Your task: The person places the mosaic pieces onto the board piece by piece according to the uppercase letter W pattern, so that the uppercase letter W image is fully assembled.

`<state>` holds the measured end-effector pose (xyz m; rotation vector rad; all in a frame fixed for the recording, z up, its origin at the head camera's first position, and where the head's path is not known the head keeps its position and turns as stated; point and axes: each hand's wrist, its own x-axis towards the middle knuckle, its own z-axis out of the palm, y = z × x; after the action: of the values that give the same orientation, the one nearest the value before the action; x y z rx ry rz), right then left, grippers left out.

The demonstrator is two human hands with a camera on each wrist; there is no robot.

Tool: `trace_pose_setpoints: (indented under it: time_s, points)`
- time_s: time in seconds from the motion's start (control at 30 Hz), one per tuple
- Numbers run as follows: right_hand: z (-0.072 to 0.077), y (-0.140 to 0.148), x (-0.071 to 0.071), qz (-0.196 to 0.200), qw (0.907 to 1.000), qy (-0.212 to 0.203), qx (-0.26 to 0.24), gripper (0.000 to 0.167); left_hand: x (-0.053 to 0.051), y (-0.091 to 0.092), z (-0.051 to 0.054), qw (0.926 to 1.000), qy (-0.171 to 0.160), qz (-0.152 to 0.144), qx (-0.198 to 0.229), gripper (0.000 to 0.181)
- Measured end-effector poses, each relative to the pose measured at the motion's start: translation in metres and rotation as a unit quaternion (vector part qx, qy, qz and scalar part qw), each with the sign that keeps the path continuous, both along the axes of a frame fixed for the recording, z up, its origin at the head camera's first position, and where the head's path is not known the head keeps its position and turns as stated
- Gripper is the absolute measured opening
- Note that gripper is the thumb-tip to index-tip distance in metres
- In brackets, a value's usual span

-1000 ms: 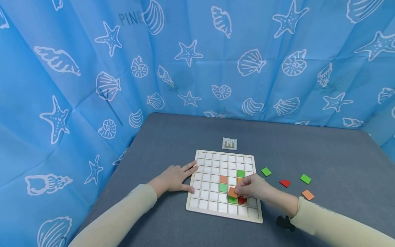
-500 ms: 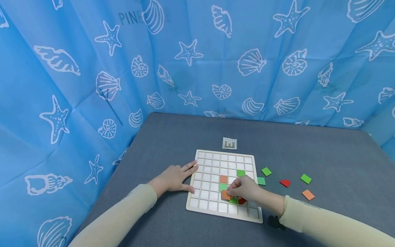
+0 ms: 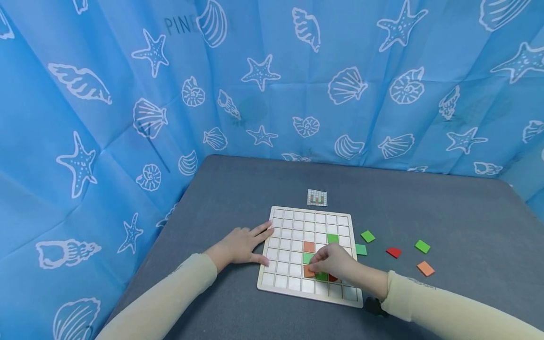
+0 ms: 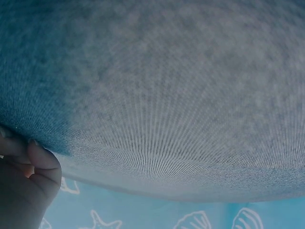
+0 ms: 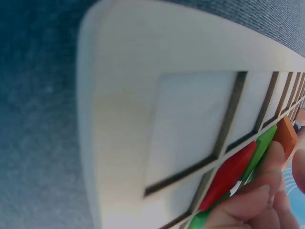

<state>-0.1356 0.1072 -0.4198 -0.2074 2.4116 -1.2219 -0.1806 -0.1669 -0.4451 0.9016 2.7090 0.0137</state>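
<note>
A square wooden grid board (image 3: 286,286) lies on the grey table. My left hand (image 3: 240,245) rests at its left edge, fingers spread and fairly straight. With thumb and fingertips my right hand (image 3: 335,261) pinches an orange tile (image 3: 308,271) at a cell in the lower part of the grid. Just right of it are a green tile (image 3: 321,276) and a partly covered red piece (image 3: 333,278). Above it sit a teal-green tile (image 3: 307,258) and a salmon tile (image 3: 308,246). Another green tile (image 3: 333,238) lies farther up. My right fingers hide some cells.
Right of the board lie loose pieces: a green tile (image 3: 368,236), a teal tile (image 3: 361,249), a red piece (image 3: 394,252), another green tile (image 3: 422,246) and an orange tile (image 3: 425,268). A small pattern card (image 3: 317,198) lies behind the board. A blue curtain (image 3: 272,94) hangs beyond.
My right hand has moved left with the orange tile, from over the green tile to the cell on its left, and the tile now looks lower. My left hand has stayed in place.
</note>
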Motion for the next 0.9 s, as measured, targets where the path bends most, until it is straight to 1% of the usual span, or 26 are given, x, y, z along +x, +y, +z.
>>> trace_pose_setpoints:
  time_s: [0.17,0.33,0.53,0.7,0.9]
  points:
    - [0.002,0.003,0.002,0.008,0.9999,-0.005,-0.013,0.005,0.0,0.0,0.0,1.0,-0.002,0.0,0.003,0.088]
    - [0.004,0.004,0.003,-0.005,0.9992,-0.021,-0.032,0.008,0.0,0.0,0.001,0.9999,-0.008,0.005,0.004,0.089]
    - [0.005,0.009,0.002,-0.017,0.9985,-0.029,-0.043,0.013,0.0,0.001,0.003,1.0,-0.006,0.003,0.003,0.089]
    - [0.012,0.027,-0.002,-0.022,0.9979,-0.026,-0.056,0.016,0.0,0.003,0.004,0.9999,-0.011,0.007,0.004,0.089]
    - [0.022,0.057,-0.007,-0.02,0.9975,-0.027,-0.061,0.024,0.001,0.002,0.004,0.9999,-0.011,0.005,0.0,0.089]
